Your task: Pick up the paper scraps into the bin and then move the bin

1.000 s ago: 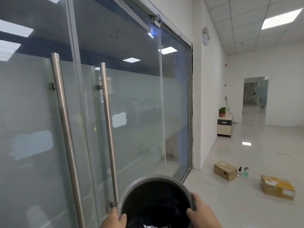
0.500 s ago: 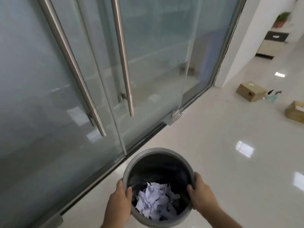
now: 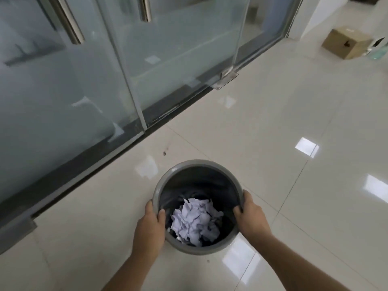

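A round grey bin (image 3: 195, 165) with a dark liner is low in the head view, over the glossy tiled floor, a short way from the glass doors. A heap of white paper scraps (image 3: 194, 221) lies inside it. My left hand (image 3: 150, 229) grips the bin's left rim, thumb inside. My right hand (image 3: 251, 217) grips the right rim the same way. I cannot tell whether the bin's base touches the floor.
Frosted glass double doors (image 3: 84, 91) with steel bar handles (image 3: 69, 19) run along the left and top, on a dark floor track. A cardboard box (image 3: 346, 42) sits on the floor at the upper right, beside a spray bottle at the frame edge.
The view has tilted down from the corridor to the floor. The bin, still held by both hands, now sits lower and nearer the floor, and the scraps inside show.
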A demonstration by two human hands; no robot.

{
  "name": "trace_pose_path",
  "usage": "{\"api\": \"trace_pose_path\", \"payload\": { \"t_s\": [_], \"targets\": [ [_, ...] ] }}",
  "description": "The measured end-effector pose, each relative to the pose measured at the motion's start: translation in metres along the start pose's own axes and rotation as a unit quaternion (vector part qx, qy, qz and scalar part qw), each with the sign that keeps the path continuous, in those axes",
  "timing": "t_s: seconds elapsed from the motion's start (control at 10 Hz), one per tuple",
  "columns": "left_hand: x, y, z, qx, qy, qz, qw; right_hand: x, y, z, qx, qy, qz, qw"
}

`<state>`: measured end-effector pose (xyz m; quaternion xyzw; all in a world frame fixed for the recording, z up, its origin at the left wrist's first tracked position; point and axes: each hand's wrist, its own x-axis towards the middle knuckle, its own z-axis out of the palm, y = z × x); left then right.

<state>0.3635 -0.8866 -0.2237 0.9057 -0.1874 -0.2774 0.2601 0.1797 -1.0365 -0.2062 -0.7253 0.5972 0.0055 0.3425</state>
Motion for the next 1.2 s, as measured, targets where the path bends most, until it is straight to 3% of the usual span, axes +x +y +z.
{"api": "trace_pose_path", "payload": {
  "t_s": [0.2, 0.6, 0.8, 1.0, 1.2],
  "targets": [
    [0.030, -0.021, 0.035, -0.016, 0.027, 0.047, 0.998, 0.032, 0.025, 0.041, 0.025, 0.027, -0.012, 0.999],
    [0.040, -0.042, 0.067, -0.006, 0.051, 0.065, 0.997, 0.050, 0.055, 0.065, 0.048, 0.028, -0.024, 0.998],
    [0.034, -0.037, 0.056, 0.056, -0.011, 0.042, 0.997, 0.045, 0.063, 0.061, 0.039, -0.019, -0.021, 0.999],
    [-0.038, -0.002, -0.030, 0.105, -0.036, -0.030, 0.993, -0.021, 0.041, -0.011, -0.008, -0.081, 0.005, 0.997],
    [-0.106, 0.113, -0.168, 0.064, -0.080, -0.025, 0.994, -0.094, -0.076, -0.161, 0.028, -0.087, -0.046, 0.995]
  ]
}}
